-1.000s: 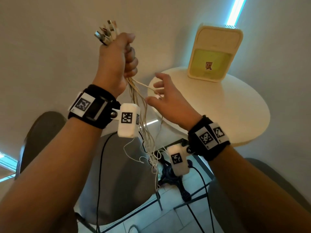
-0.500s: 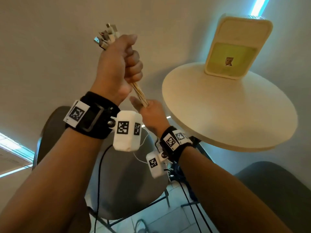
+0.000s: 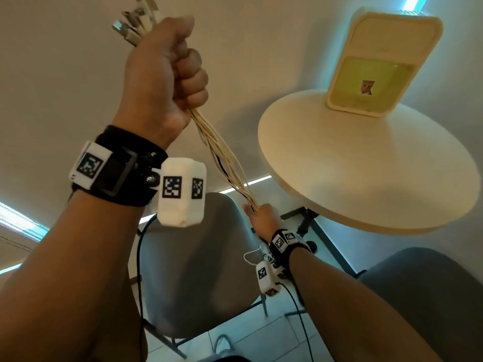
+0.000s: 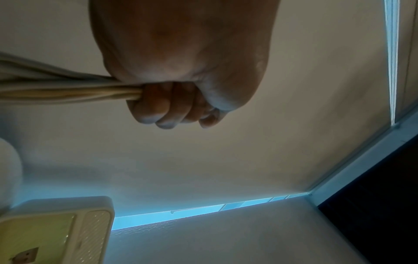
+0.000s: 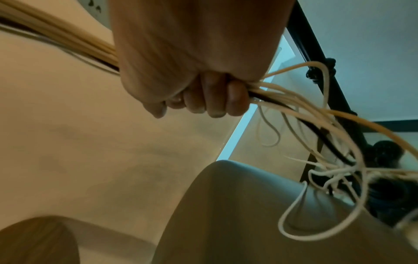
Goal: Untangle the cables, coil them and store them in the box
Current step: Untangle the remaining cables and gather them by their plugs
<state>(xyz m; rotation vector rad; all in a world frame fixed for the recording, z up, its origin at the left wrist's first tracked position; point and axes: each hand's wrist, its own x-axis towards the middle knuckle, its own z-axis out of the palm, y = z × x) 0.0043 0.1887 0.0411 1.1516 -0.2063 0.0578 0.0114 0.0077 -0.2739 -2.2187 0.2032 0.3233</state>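
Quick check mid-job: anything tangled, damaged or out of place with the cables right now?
Yes: below the right hand the cables are still a loose snarl of loops. Between it and the left hand they run straight. No damage visible. The box sits on the table.

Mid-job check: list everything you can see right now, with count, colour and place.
Bundle of thin cream cables: one, a dark strand among them, stretched between both hands; loose tangle below the right hand.
Metal plugs: several, silver, above the left fist.
Cream plastic box: one, yellow-green inside, on the table.
Round cream table: one, right.
Grey chairs: two, below.
Left hand: grips the bundle's top.
Right hand: grips it lower.
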